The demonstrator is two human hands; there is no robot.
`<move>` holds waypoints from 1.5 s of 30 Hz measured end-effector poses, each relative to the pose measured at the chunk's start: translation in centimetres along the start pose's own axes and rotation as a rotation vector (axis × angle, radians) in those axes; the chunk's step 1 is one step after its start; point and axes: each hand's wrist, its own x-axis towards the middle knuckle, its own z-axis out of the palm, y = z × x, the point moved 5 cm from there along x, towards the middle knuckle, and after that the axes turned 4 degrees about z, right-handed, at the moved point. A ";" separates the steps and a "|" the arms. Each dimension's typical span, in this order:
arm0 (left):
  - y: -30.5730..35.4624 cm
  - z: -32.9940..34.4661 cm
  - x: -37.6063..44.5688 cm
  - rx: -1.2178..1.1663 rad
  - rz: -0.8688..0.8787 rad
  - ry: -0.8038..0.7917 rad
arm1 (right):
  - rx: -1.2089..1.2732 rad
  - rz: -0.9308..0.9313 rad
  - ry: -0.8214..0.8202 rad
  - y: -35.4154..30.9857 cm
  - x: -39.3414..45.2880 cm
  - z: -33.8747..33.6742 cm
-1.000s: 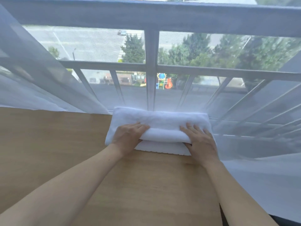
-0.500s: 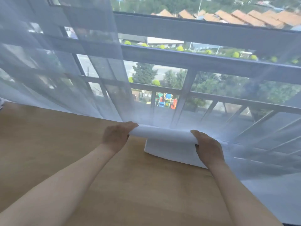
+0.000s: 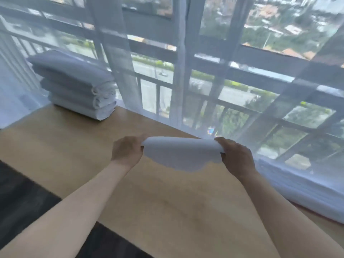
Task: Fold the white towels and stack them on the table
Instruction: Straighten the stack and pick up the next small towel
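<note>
Both hands, left hand (image 3: 128,152) and right hand (image 3: 235,157), grip a folded white towel (image 3: 181,155) above the table (image 3: 167,202). A stack of folded towels (image 3: 78,90) sits at ten o'clock.

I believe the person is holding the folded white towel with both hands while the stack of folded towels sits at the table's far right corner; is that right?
Not quite: the head view shows the stack of folded white towels at the far left of the wooden table. Left hand and right hand do hold the folded white towel.
</note>
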 end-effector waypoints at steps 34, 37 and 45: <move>-47.4 -24.0 34.9 -1.014 -0.189 0.450 | 0.185 0.027 0.354 -49.1 37.9 -4.8; -50.5 -22.7 39.1 -1.133 -0.136 0.372 | 0.106 0.078 0.365 -50.8 40.4 -3.9; -56.1 -21.2 49.6 -1.179 0.089 0.232 | -0.028 0.260 0.492 -54.7 44.8 -0.4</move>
